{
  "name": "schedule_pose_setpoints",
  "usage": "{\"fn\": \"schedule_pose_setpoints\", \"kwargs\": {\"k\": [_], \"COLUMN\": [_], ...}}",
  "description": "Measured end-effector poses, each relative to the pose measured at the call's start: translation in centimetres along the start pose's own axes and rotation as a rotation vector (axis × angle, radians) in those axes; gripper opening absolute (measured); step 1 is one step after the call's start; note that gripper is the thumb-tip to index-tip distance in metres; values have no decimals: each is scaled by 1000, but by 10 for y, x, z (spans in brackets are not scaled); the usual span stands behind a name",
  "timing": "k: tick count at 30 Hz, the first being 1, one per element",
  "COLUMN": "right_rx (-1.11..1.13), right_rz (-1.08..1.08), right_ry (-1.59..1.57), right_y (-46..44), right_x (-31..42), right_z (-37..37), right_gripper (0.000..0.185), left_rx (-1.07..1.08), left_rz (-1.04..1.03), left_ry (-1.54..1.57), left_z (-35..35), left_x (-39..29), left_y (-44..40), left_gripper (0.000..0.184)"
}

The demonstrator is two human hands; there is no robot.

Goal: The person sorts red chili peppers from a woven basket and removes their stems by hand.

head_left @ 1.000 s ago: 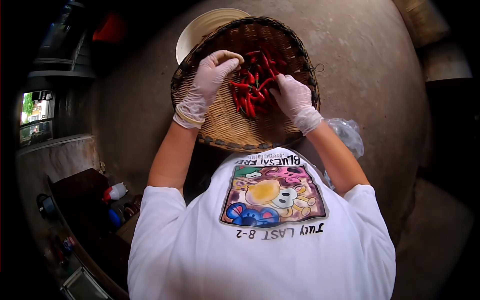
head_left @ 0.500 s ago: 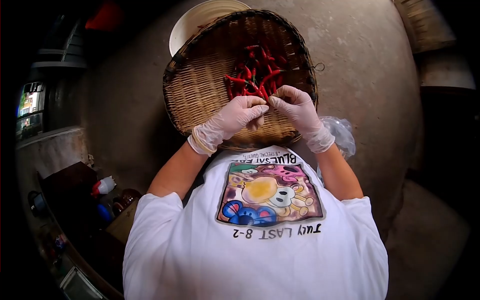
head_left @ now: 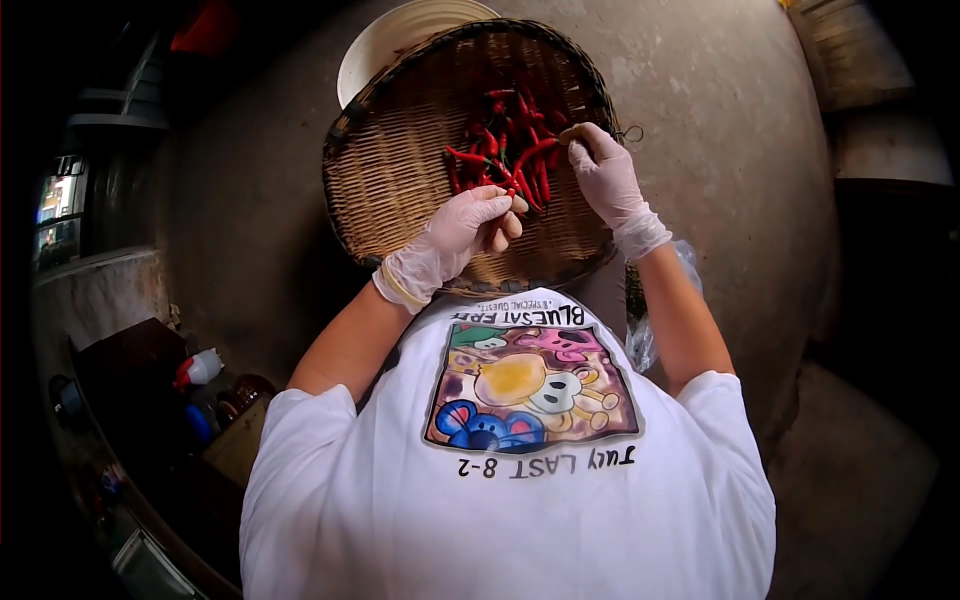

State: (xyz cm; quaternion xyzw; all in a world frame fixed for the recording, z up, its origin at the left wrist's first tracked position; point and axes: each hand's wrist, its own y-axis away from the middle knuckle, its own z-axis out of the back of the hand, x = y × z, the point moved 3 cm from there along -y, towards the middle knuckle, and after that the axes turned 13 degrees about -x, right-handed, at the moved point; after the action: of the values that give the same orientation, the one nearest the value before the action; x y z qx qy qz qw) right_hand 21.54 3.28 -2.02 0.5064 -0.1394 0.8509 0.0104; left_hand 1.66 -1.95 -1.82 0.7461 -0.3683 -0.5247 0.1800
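Observation:
A round woven basket [head_left: 385, 190] lies in front of my body, with a pile of red chili peppers [head_left: 497, 145] in its right half. My left hand [head_left: 467, 228], in a thin whitish glove, is over the basket's near part, its thumb and forefinger pinched on a small red chili pepper [head_left: 511, 193]. My right hand [head_left: 603, 172], gloved too, is at the basket's right side with its fingertips closed at the end of a curved red pepper [head_left: 538, 152] on the pile.
Behind the basket, partly covered by it, is a pale round tub [head_left: 372, 60] on the concrete floor [head_left: 720, 110]. A clear plastic bag [head_left: 642, 345] is beside my right forearm. Dark furniture [head_left: 130, 375] with assorted items stands at the lower left.
My hands came together at the near edge of the pile, then parted. My right hand moved up and right to the curved pepper, while my left hand stayed low with a small pepper.

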Motion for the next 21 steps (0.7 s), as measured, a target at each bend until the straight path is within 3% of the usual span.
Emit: {"fn": "schedule_pose_setpoints", "kwargs": {"k": [1,5,6,9,15,18,21], "right_rx": [-50,237,220,273,367,461,461], "right_rz": [204,257,280,264,221,60,9], "right_ry": [199,732,762,767,730,405,242], "right_y": [-4,-10,-11,-15,-5,11,33], "right_x": [7,-1,0,3,17,32,46], "right_z": [0,-21,-25,-22,-13,-1,3], "right_gripper": [10,19,20,12,21,25,25], "left_rx": [-9,-36,-41,-42,-116,-138,-142], "left_rz": [-18,-35,-25,-17,-92,-124,-21], "left_ry": [-18,-96,-119,-95,156,290,416], "left_z": [0,-1,-2,-4,-5,-3,-5], "left_x": [-1,-5,-7,-10,-6,2,10], "left_y": [-1,-2,0,1,-3,-10,-15], "left_gripper": [20,19,19,17,14,15,24]}}
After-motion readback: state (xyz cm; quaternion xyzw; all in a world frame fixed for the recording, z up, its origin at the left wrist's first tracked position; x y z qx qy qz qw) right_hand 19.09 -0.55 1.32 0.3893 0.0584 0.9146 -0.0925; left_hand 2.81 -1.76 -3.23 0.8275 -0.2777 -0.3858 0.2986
